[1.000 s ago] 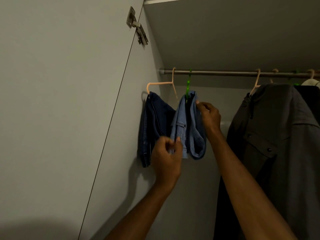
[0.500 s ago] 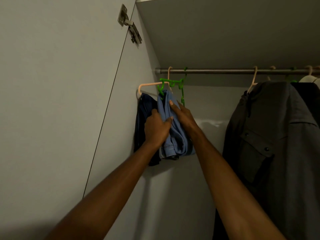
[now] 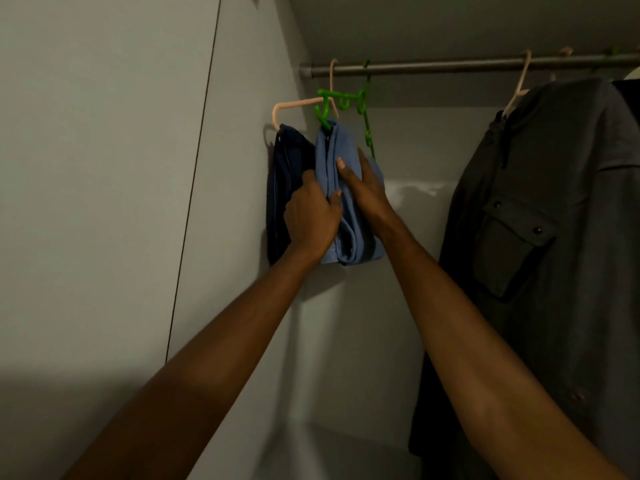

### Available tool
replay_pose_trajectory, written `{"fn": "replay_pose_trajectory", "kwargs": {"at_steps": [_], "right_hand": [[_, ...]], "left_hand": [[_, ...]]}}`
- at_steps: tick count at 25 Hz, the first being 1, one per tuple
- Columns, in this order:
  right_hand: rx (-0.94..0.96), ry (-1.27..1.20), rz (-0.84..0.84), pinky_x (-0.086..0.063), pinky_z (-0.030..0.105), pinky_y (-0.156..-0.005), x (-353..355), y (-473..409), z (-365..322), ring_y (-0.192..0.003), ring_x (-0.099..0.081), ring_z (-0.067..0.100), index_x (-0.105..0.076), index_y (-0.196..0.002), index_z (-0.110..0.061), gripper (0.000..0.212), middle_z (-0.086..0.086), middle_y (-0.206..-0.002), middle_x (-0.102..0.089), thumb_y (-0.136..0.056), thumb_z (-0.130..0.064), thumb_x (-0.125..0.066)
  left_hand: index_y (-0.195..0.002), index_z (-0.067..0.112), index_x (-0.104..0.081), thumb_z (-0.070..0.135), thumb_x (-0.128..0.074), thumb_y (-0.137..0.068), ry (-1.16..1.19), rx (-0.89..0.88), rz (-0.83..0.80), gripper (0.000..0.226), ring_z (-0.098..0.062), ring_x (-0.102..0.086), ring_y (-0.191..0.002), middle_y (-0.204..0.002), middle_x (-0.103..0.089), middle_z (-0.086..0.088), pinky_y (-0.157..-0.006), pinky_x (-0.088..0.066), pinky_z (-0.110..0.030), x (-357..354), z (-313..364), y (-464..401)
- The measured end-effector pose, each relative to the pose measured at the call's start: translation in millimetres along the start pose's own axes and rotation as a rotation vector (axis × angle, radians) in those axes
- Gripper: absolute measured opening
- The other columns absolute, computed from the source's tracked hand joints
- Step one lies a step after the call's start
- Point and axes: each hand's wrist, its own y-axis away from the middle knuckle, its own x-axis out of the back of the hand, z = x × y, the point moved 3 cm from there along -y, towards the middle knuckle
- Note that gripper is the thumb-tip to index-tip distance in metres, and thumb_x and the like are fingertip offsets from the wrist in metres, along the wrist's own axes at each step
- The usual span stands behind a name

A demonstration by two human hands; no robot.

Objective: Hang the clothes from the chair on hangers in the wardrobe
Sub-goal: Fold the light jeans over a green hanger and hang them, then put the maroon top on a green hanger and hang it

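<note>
Light blue jeans (image 3: 349, 233) hang folded over a green hanger (image 3: 341, 103) on the metal rail (image 3: 450, 65) at the wardrobe's left end. My left hand (image 3: 311, 216) grips the jeans' left side with its thumb across the front. My right hand (image 3: 363, 187) lies against the right side, fingers straight and pointing up. Dark blue jeans (image 3: 285, 188) hang just left of them on a pale pink hanger (image 3: 298, 103), against the wardrobe's side wall.
A dark grey shirt (image 3: 540, 237) with a buttoned chest pocket hangs on a pink hanger (image 3: 519, 84) at the right. More hanger hooks sit on the rail farther right. The white wardrobe door (image 3: 104, 202) stands at the left.
The green hanger with the light jeans has swung round and slid left beside the dark jeans. Both hands came together onto the light jeans and now hold them from both sides.
</note>
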Motion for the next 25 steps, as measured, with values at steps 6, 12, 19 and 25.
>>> {"fn": "replay_pose_trajectory", "kwargs": {"at_steps": [6, 12, 19, 25], "right_hand": [[0.052, 0.36, 0.063, -0.043, 0.024, -0.107, 8.9, 49.9, 9.3, -0.131, -0.05, 0.002, -0.03, -0.158, -0.035, 0.068, -0.01, -0.149, -0.052, -0.1, -0.071, -0.034], [-0.025, 0.451, 0.031, -0.049, 0.04, -0.106, -4.4, 119.2, 26.0, -0.128, -0.054, 0.01, -0.025, -0.157, -0.044, 0.063, -0.005, -0.144, -0.056, -0.101, -0.072, -0.027], [-0.13, 0.473, -0.067, -0.03, 0.053, -0.12, -10.8, 213.9, 4.8, -0.15, -0.029, 0.025, -0.008, -0.159, -0.045, 0.069, 0.007, -0.165, -0.027, -0.098, -0.074, -0.023], [-0.182, 0.634, -0.166, -0.021, 0.055, -0.121, -24.5, 325.8, -40.2, -0.151, -0.022, 0.033, -0.014, -0.161, -0.033, 0.062, 0.015, -0.166, -0.021, -0.106, -0.055, -0.032]], "left_hand": [[-0.16, 0.004, -0.019, 0.016, -0.071, -0.09, -0.268, -0.194, -0.1, 0.088, -0.04, -0.032, -0.145, -0.163, -0.02, -0.025, -0.111, -0.042, -0.047, -3.2, 10.9, 40.4], [-0.158, 0.0, -0.024, 0.01, -0.064, -0.095, -0.258, -0.206, -0.195, 0.075, -0.041, -0.03, -0.147, -0.163, -0.019, -0.028, -0.117, -0.036, -0.05, 19.5, -4.2, 88.9], [-0.154, 0.002, -0.033, 0.007, -0.064, -0.084, -0.342, -0.07, -0.43, 0.077, -0.04, -0.044, -0.133, -0.151, -0.039, -0.024, -0.103, -0.046, -0.055, 95.5, 4.9, 162.5], [-0.16, 0.011, -0.022, 0.027, -0.064, -0.094, -0.531, 0.052, -0.578, 0.08, -0.033, -0.025, -0.149, -0.165, -0.021, -0.017, -0.119, -0.031, -0.049, 189.7, 32.9, 244.2]]}}
